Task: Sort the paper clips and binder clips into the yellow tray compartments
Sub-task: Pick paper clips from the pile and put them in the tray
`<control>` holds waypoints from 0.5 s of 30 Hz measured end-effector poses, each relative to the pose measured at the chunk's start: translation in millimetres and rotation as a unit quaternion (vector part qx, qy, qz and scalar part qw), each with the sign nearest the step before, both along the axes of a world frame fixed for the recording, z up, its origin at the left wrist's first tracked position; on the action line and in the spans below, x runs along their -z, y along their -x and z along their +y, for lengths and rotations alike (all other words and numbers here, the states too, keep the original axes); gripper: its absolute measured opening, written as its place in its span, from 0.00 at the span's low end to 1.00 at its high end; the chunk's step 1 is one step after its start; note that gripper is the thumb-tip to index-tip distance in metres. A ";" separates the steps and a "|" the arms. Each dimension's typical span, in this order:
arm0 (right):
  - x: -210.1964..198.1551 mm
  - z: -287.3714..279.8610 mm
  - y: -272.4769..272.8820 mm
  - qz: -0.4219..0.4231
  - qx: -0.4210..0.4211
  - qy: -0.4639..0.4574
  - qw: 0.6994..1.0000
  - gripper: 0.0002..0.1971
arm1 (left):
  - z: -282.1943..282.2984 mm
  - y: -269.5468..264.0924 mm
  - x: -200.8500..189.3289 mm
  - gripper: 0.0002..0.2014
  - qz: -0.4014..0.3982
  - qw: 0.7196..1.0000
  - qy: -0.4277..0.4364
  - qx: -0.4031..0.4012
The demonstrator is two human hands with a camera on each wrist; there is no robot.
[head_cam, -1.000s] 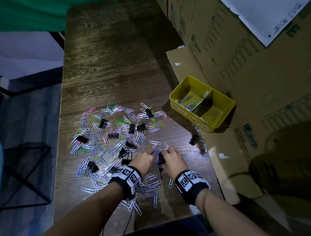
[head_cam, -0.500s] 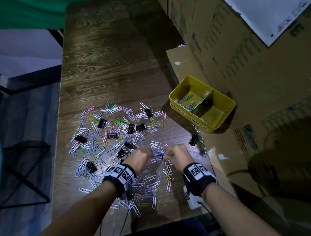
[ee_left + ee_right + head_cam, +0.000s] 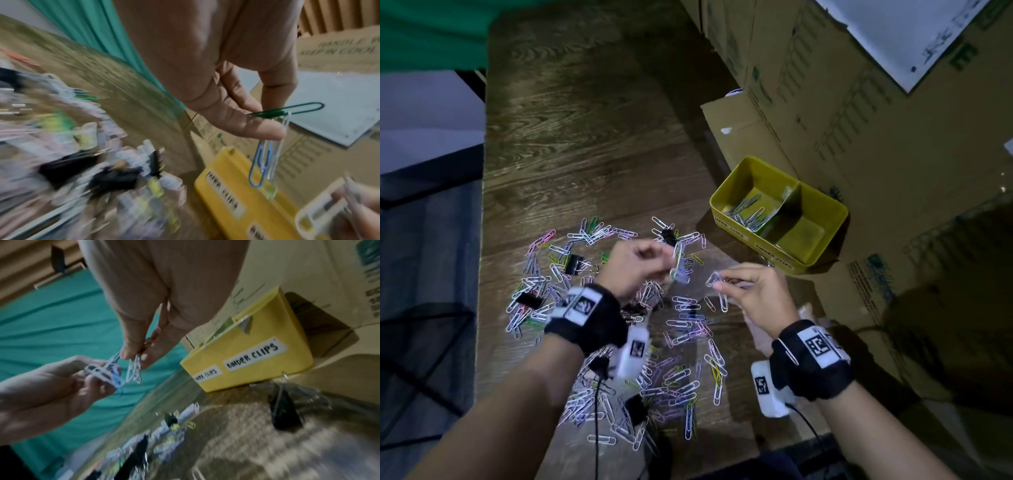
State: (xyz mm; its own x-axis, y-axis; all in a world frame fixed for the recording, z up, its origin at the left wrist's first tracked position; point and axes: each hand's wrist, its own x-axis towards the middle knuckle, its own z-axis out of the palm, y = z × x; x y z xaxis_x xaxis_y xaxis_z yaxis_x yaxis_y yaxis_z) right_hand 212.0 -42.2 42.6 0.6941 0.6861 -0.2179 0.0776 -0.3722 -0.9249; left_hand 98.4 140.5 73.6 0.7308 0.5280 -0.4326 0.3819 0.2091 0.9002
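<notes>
Both hands hover above the scattered pile of coloured paper clips point(image 3: 688, 380) and black binder clips point(image 3: 573, 263) on the wooden table. My left hand point(image 3: 667, 265) pinches a small bunch of paper clips point(image 3: 265, 162): a green one between thumb and finger, with blue and white ones dangling. My right hand point(image 3: 719, 282) pinches a few white paper clips point(image 3: 134, 369) just right of the left hand. The yellow tray point(image 3: 822, 253) stands to the right, labelled PAPER CLIPS and BINDER CLIPS point(image 3: 251, 356). Several paper clips point(image 3: 748, 209) lie in its left compartment.
Stacked cardboard boxes point(image 3: 825, 113) rise right behind and beside the tray. One black binder clip point(image 3: 283, 415) lies on the table in front of the tray. The table's left edge point(image 3: 482, 240) drops to the floor. Green cloth point(image 3: 431, 31) hangs at the far end.
Both hands have risen off the table with paper clips pinched in them. They moved away from me and slightly right, toward the tray.
</notes>
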 end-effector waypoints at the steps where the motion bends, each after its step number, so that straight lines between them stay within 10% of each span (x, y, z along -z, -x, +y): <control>1: -6.6 -0.8 -3.4 -0.007 0.013 -0.020 1.000 0.12 | 5.8 -15.4 -6.7 0.06 -0.019 1.000 0.001 -0.003; 9: -44.8 9.6 -48.2 -0.046 0.097 -0.111 0.988 0.12 | 5.2 -154.3 -9.7 0.09 -0.034 0.987 -0.145 0.057; 15: -47.6 28.6 -90.5 -0.099 0.125 -0.054 0.986 0.13 | -12.6 -170.8 15.5 0.08 0.124 0.874 -0.371 0.288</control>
